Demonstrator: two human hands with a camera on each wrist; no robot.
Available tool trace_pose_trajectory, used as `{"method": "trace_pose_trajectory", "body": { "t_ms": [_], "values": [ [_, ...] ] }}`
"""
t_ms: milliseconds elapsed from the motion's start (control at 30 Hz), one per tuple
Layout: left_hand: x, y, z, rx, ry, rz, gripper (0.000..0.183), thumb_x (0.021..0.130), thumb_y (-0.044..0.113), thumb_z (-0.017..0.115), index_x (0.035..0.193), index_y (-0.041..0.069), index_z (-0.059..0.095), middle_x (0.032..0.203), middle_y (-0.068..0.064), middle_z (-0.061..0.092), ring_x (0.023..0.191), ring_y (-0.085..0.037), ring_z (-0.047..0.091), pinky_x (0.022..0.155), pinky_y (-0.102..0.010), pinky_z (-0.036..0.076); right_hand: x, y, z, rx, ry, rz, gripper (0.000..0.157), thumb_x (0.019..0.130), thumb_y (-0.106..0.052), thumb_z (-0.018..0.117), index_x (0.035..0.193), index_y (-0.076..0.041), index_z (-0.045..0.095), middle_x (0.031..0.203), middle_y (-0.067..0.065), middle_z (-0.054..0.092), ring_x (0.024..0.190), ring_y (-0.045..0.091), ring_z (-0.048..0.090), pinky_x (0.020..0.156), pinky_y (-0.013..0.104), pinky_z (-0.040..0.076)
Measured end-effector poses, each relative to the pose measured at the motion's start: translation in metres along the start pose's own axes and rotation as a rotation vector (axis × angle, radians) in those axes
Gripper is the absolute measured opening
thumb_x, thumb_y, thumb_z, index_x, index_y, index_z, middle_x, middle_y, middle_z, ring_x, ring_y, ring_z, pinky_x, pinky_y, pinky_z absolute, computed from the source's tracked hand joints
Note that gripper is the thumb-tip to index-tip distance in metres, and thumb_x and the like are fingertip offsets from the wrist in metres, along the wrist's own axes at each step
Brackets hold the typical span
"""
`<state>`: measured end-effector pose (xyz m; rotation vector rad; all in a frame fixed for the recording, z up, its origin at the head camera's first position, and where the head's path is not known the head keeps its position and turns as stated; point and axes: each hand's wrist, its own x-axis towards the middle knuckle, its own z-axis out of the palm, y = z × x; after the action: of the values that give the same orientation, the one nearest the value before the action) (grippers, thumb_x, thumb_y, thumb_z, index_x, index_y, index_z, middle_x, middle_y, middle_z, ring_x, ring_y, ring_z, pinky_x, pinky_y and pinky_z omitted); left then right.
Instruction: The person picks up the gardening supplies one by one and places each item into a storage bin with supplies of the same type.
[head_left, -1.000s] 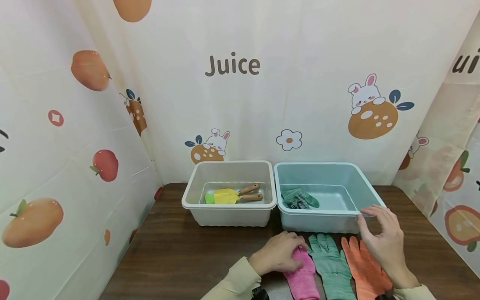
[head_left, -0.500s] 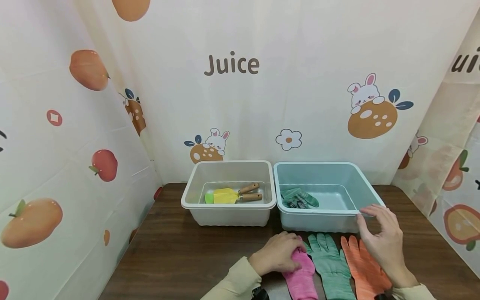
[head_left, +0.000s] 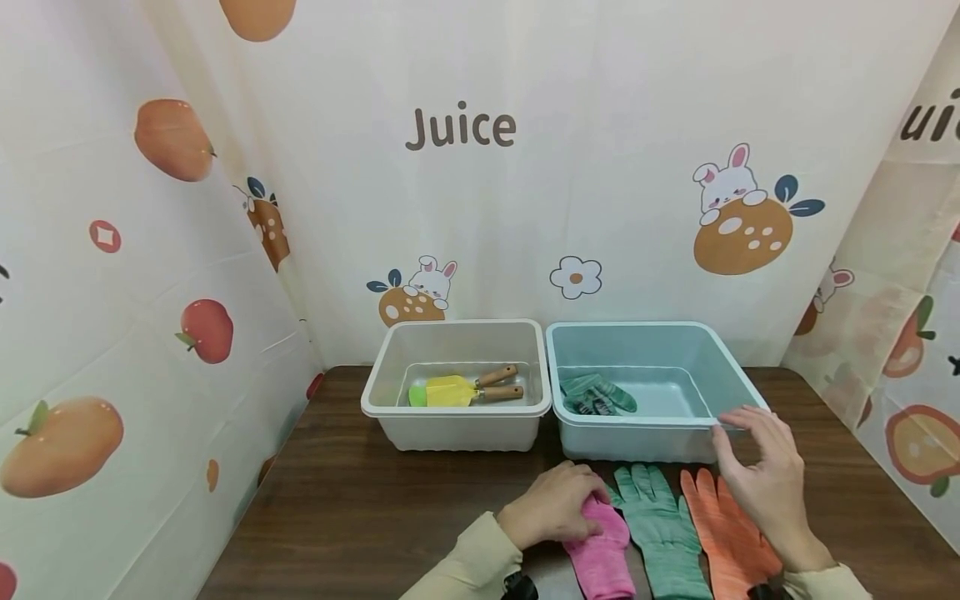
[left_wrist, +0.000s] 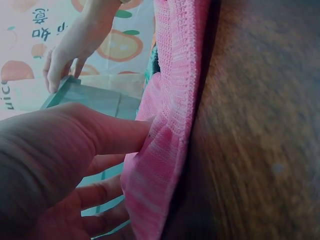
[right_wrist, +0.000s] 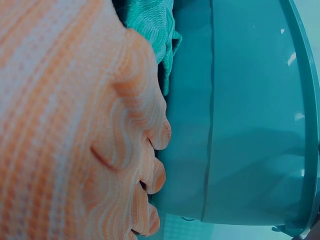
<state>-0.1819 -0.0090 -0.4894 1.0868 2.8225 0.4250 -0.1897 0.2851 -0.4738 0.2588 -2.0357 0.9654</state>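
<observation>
My left hand (head_left: 557, 504) is over the pink knit glove (head_left: 602, 558), pinching its fabric; in the left wrist view the thumb (left_wrist: 122, 135) presses into the cloth and the fingers reach the glove's edge. A green glove (head_left: 663, 533) and an orange glove (head_left: 727, 533) lie flat to its right, fingers pointing away from me. Beyond them stands a light blue bin (head_left: 637, 442). My right hand (head_left: 768, 479) rests at the bin's front right corner with relaxed, slightly bent fingers; the right wrist view has the orange glove large before the bin, that hand hidden.
Green patterned cloth (head_left: 597, 395) lies inside the blue bin at its left. A beige bin (head_left: 465, 432) alongside holds yellow hand trowels (head_left: 452, 392) with wooden handles. Behind the dark wooden table (head_left: 360, 517) hangs a fruit-printed curtain (head_left: 480, 208).
The camera view has shifted very slightly. Both hands stay in place, the left at the pink glove and the right at the blue bin's corner.
</observation>
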Motion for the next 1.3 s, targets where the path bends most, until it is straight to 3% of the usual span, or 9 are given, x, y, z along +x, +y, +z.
{"method": "trace_pose_trajectory", "body": {
  "t_ms": [233, 400, 800, 1067, 1300],
  "values": [
    [0.0010, -0.0018, -0.0003, -0.022, 0.015, 0.013, 0.026, 0.089, 0.028, 0.084, 0.114, 0.029, 0.077, 0.104, 0.015, 0.067, 0.091, 0.001, 0.055, 0.078, -0.014, 0.044, 0.0003, 0.0024, 0.0001, 0.013, 0.000, -0.013, 0.022, 0.082, 0.008, 0.078, 0.103, 0.004, 0.077, 0.108, -0.008, 0.068, 0.129, -0.010, 0.050, 0.115, 0.011, 0.030],
    [0.0006, -0.0028, -0.0009, -0.068, 0.029, 0.018, 0.025, 0.091, 0.020, 0.081, 0.115, 0.026, 0.077, 0.100, 0.014, 0.064, 0.081, 0.002, 0.048, 0.070, -0.012, 0.039, -0.0003, 0.0033, 0.0000, 0.012, -0.001, -0.010, 0.023, 0.081, 0.009, 0.078, 0.104, 0.004, 0.077, 0.111, -0.019, 0.064, 0.129, -0.011, 0.049, 0.115, 0.011, 0.029],
    [0.0018, -0.0041, -0.0007, -0.072, 0.104, 0.072, 0.024, 0.096, 0.011, 0.068, 0.114, 0.024, 0.078, 0.105, 0.014, 0.074, 0.086, 0.006, 0.059, 0.074, -0.009, 0.046, 0.0008, 0.0004, -0.0007, 0.012, -0.006, 0.002, 0.023, 0.082, 0.010, 0.078, 0.104, 0.005, 0.076, 0.114, -0.026, 0.060, 0.130, -0.012, 0.048, 0.114, 0.010, 0.029],
    [0.0017, -0.0035, -0.0033, -0.094, 0.122, 0.060, 0.024, 0.096, 0.012, 0.067, 0.115, 0.022, 0.078, 0.100, 0.013, 0.072, 0.079, 0.006, 0.052, 0.070, -0.009, 0.043, 0.0010, -0.0013, -0.0007, 0.004, -0.008, 0.016, 0.023, 0.081, 0.010, 0.079, 0.104, 0.003, 0.076, 0.112, -0.014, 0.064, 0.129, -0.013, 0.047, 0.114, 0.009, 0.027],
    [0.0013, -0.0024, -0.0062, -0.102, 0.125, 0.045, 0.023, 0.095, 0.013, 0.067, 0.114, 0.022, 0.078, 0.098, 0.012, 0.069, 0.078, 0.004, 0.049, 0.067, -0.009, 0.039, 0.0005, 0.0004, -0.0007, 0.009, -0.006, 0.004, 0.023, 0.082, 0.009, 0.078, 0.104, 0.004, 0.077, 0.115, -0.024, 0.060, 0.130, -0.012, 0.048, 0.115, 0.010, 0.028]
  ]
}}
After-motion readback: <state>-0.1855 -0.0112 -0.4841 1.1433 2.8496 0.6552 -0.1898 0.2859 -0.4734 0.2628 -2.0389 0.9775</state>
